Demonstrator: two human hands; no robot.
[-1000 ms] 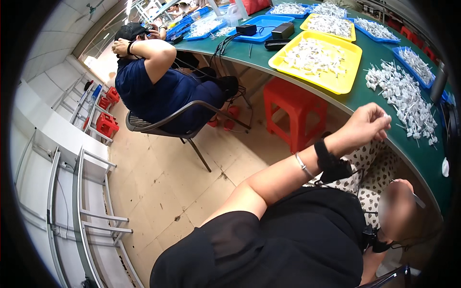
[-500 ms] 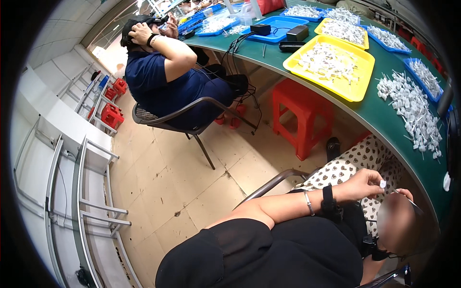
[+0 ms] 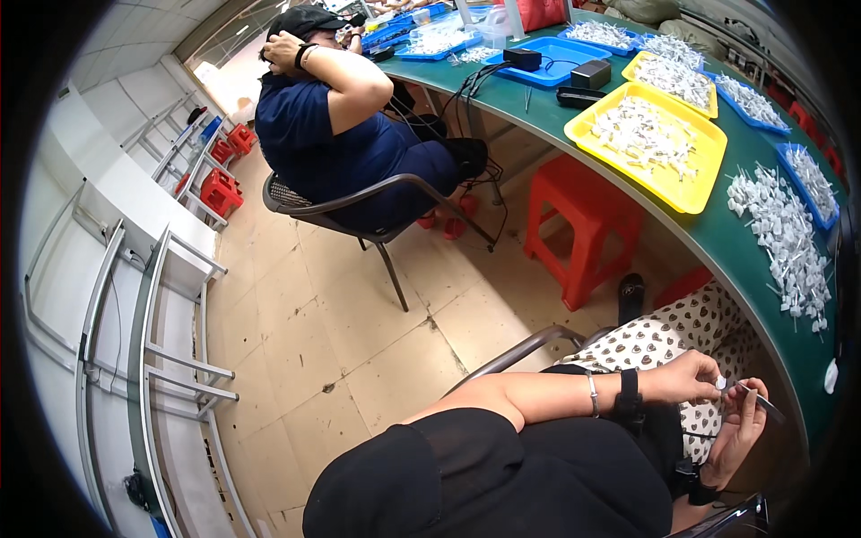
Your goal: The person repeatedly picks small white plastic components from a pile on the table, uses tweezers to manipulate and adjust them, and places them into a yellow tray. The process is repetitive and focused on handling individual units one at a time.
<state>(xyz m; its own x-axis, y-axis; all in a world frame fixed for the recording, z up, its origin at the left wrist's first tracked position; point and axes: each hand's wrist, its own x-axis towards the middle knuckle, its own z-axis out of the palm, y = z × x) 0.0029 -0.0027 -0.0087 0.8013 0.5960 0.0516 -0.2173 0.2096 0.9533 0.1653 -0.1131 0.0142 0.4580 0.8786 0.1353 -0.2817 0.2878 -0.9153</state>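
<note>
Over my lap, at the lower right, my left hand [image 3: 689, 377] pinches a small white plastic piece [image 3: 720, 382] between thumb and fingertips. Just to its right, my right hand [image 3: 739, 429] is closed around slim metal tweezers [image 3: 769, 409]. Their tip points toward the white piece; whether it touches is too small to tell. Both wrists wear black bands. On the green table [image 3: 691, 235] above my hands lies a loose heap of similar white pieces [image 3: 789, 242].
Yellow trays [image 3: 603, 160] and blue trays [image 3: 830, 215] of white pieces stand on the table. A red stool [image 3: 583, 224] is below its edge. At the upper left a co-worker [image 3: 336, 125] sits in a chair, one hand at a black cap. Metal frames [image 3: 157, 332] line the left wall.
The view has shifted, so the table and co-worker sit further right. My right hand, blurred before, now shows clearly with the tweezers close to my left fingertips. The co-worker's far hand has lowered.
</note>
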